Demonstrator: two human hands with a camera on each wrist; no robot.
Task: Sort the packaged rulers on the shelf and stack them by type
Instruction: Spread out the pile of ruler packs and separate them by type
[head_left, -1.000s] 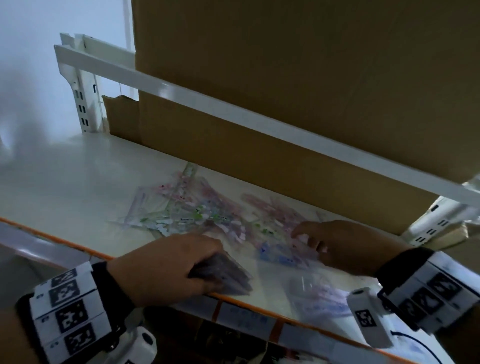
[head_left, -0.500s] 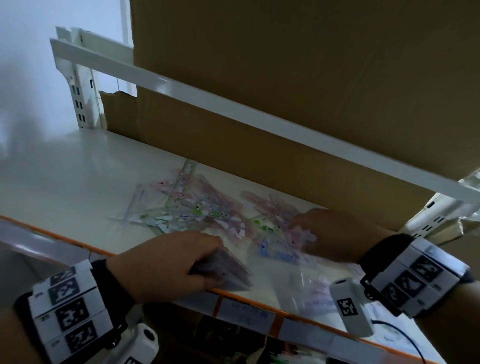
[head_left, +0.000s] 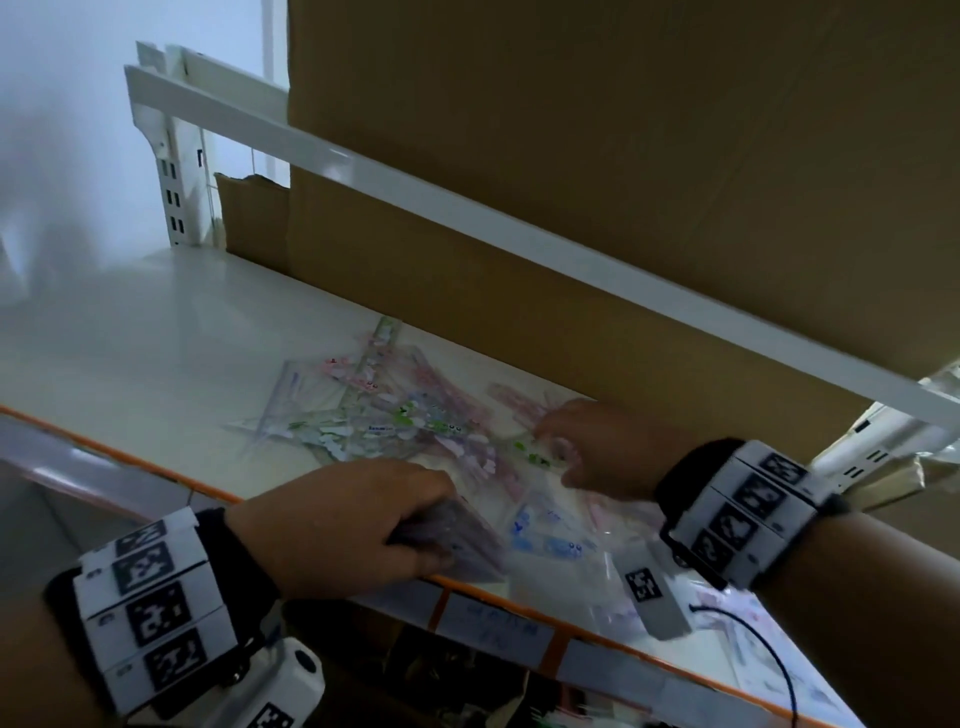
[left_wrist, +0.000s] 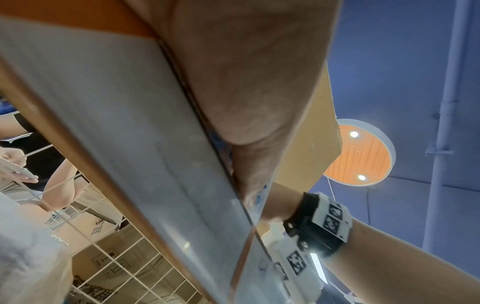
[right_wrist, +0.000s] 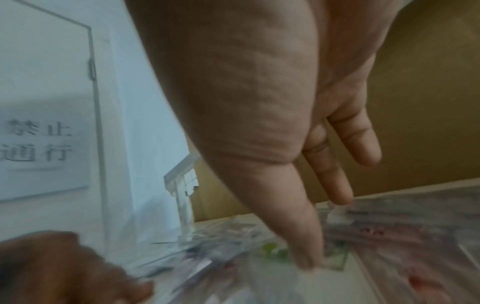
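your right hand has reached deeper into the loose rulers

your left hand (head_left: 343, 525) stays at the shelf's (head_left: 130, 332) orange front edge, fingers curled round a stack of packaged rulers (head_left: 457, 540), just as a second ago. your right hand (head_left: 597, 452) has moved from the near pile up and left onto the scattered packaged rulers (head_left: 384, 415) in the middle of the shelf; in the right wrist view its fingers (right_wrist: 337, 181) are straight and slightly apart, the thumb tip pressing a green-printed packet (right_wrist: 335, 257), gripping nothing. more clear packets (head_left: 550, 540) lie between your hands near the edge. cardboard (head_left: 467, 291) stands behind the rulers.
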